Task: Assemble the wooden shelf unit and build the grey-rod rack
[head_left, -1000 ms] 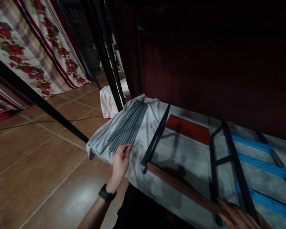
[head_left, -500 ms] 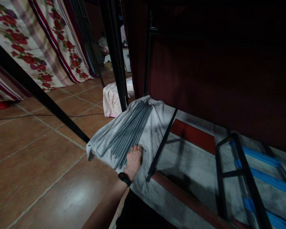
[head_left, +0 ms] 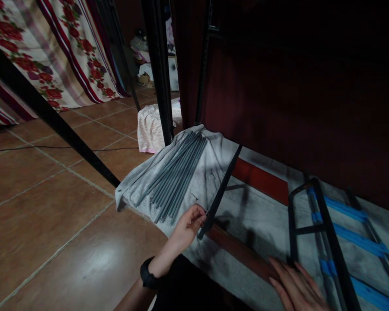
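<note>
Shifted toward the black bar (head_left: 224, 183), the left hand (head_left: 185, 227) is pinched, contents unclear; grey rods (head_left: 179, 179) still lie loose at its eleven o'clock. The right hand (head_left: 296, 285) is unclasped.

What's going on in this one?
A person's bare hands are over a grey cloth. The left hand is pinched by the near end of a black bar; whether it holds anything is unclear. The right hand is at a brown bar, near a black frame. Grey rods lie piled on the cloth.
</note>
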`<state>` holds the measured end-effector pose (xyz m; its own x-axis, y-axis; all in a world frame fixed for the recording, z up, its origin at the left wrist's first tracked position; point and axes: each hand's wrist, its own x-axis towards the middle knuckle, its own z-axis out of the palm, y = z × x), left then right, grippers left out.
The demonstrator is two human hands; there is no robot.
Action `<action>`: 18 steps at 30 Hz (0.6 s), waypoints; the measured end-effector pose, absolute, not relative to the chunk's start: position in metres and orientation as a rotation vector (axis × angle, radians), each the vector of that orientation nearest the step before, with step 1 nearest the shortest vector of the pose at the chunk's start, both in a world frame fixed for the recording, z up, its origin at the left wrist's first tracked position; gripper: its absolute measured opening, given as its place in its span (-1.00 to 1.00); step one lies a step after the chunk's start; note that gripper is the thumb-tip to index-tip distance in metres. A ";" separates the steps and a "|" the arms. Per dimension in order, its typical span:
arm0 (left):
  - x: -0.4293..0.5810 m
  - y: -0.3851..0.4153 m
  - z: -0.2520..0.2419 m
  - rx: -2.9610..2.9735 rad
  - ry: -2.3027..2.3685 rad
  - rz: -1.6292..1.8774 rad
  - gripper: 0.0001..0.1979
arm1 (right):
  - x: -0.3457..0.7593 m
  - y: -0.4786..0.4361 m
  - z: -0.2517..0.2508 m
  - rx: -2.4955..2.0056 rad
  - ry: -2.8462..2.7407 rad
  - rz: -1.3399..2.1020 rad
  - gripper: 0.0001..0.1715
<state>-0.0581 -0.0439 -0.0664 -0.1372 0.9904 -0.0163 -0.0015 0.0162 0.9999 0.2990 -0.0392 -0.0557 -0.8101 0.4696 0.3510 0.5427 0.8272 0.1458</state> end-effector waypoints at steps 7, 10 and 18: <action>-0.050 -0.052 -0.062 1.200 1.365 1.329 -0.86 | 0.228 -0.044 -0.048 -1.064 -2.704 -0.150 -0.29; -0.055 -0.050 -0.063 1.204 1.339 1.302 -0.86 | 0.207 -0.041 -0.044 -1.121 -2.755 -0.049 -0.29; -0.067 -0.050 -0.076 1.145 1.230 1.294 -0.87 | 0.167 -0.022 -0.039 -1.069 -2.827 0.166 -0.20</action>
<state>-0.0666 -0.0503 -0.0757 -0.0788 0.9969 0.0073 -0.0430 -0.0107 0.9990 0.1674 -0.0224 -0.0390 -0.7448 0.6638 0.0678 0.6513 0.7453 -0.1422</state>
